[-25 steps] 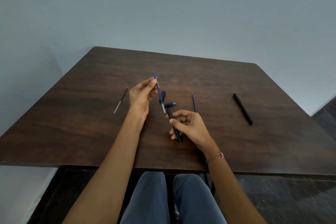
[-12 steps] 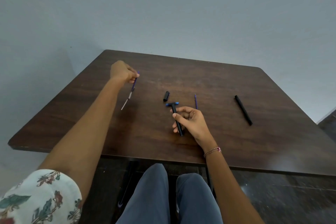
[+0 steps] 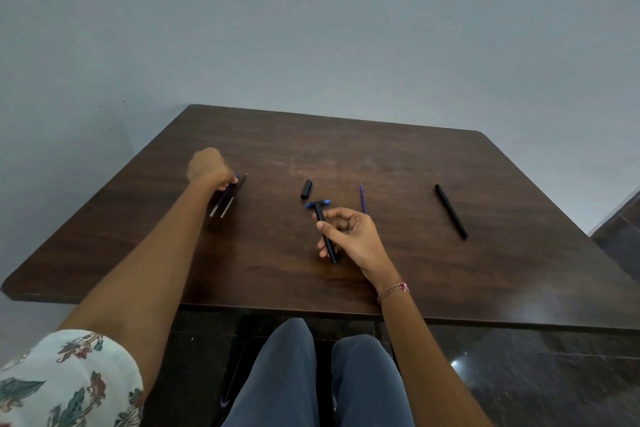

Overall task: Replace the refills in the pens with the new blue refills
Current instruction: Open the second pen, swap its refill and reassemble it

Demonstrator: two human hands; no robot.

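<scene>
While barrel (image 3: 331, 251), refill (image 3: 223, 198) held, cap (image 3: 306, 189), pen (image 3: 451, 211) lie untouched.

Our left hand (image 3: 207, 166) pinches a refill (image 3: 221, 199) just beside a darker refill (image 3: 234, 195) on the table (image 3: 433, 274). Our right hand (image 3: 355, 237) grips a barrel (image 3: 328, 239); cap (image 3: 306, 189), blue tip (image 3: 318, 203), spare refill (image 3: 362, 197) and pen (image 3: 451, 211) lie nearby.

We're looking at a short sleeve (image 3: 69, 378) on the left arm: pale off-white cloth printed with teal leaves and rust-red flowers, its hem sitting above the elbow. From there the arm runs bare to the left hand (image 3: 209, 166). Over on the right wrist we've got a thin bracelet (image 3: 393, 290), pinkish beads or links, just behind the right hand (image 3: 353, 236). Down low, slate-blue trousers (image 3: 277, 385) cover both knees.
</scene>
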